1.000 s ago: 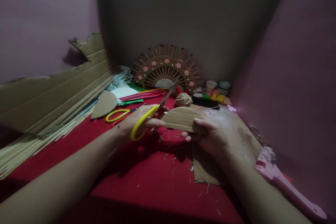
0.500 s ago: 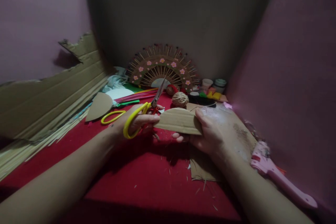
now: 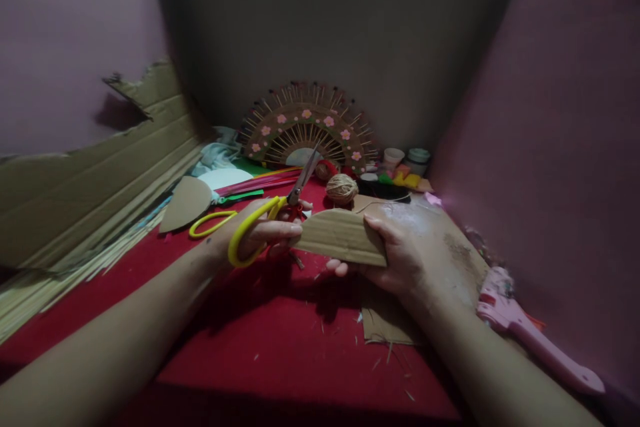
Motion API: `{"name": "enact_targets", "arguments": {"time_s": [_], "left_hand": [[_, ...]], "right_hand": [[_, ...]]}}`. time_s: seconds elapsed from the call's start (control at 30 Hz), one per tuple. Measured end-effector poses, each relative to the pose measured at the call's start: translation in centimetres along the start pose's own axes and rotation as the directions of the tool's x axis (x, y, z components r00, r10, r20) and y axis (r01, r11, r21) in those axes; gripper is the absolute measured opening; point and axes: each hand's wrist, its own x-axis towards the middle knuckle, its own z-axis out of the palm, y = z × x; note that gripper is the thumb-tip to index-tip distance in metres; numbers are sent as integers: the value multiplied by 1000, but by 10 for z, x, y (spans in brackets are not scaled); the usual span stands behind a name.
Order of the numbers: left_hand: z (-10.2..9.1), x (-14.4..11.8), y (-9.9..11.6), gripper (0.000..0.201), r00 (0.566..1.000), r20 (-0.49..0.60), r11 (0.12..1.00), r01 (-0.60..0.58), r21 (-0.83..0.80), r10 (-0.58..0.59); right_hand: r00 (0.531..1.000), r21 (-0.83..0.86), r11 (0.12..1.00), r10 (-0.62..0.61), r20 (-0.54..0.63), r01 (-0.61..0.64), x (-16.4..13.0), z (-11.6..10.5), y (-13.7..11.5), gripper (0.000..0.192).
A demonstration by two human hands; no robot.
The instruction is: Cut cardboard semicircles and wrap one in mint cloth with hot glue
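The cardboard piece [image 3: 340, 237] is a half-round cut-out, held up just above the red cloth [image 3: 280, 340] in the middle of the scene, long axis running left to right, curved edge on the far side. The right hand [image 3: 400, 253] has it pinched at the right end, thumb on top and fingers underneath. So the free end points left, straight at the scissors [image 3: 273, 213]. The left hand [image 3: 260, 233] is closed through the yellow handles, and the blades sit right at that left tip, angled up and away toward the far side; how far they're parted is hard to tell. Further out: a ball of twine [image 3: 342, 188] and a decorated stick fan [image 3: 307, 130] behind, a second cardboard cut-out [image 3: 186, 201] on the left, and a pink glue gun [image 3: 530, 340] near right.
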Motion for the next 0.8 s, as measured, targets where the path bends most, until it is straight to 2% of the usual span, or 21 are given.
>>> {"name": "enact_targets", "arguments": {"time_s": [0.13, 0.23, 0.33, 0.4, 0.5, 0.57, 0.6, 0.67, 0.73, 0.8], "left_hand": [[2, -1, 5, 48, 1000, 4, 1000, 3, 27, -3], [4, -1, 6, 51, 1000, 15, 998, -6, 67, 5], [4, 1, 0, 48, 996, -84, 999, 31, 40, -27], [4, 5, -5, 41, 978, -198, 998, 66, -21, -69], [7, 9, -11, 37, 947, -282, 966, 83, -244, -152], [11, 9, -12, 38, 953, -235, 913, 87, -399, -193], [14, 8, -11, 36, 962, -186, 895, 100, -434, -198], [19, 5, -9, 31, 976, -92, 907, 146, -396, -198], [23, 2, -7, 26, 975, -59, 927, 184, -325, -214], [23, 0, -6, 27, 974, -78, 941, 181, -287, -211]], "right_hand": [[980, 15, 995, 93, 174, -98, -4, 6, -4, 57], [956, 9, 987, 152, 252, -159, -5, 10, -6, 61], [952, -9, 987, 157, 263, -160, -5, 12, -5, 62], [976, -40, 997, 75, 203, -68, -4, 14, -2, 61], [995, -165, 982, -93, -21, 89, -2, 22, 7, 63], [969, -319, 941, -176, -172, 114, -1, 27, 15, 70], [953, -411, 904, -219, -211, 117, 0, 29, 19, 74], [929, -594, 795, -305, -208, 128, 0, 32, 26, 81], [918, -703, 698, -356, -177, 135, 1, 31, 31, 90], [907, -704, 696, -376, -189, 142, 2, 29, 32, 95]]}}
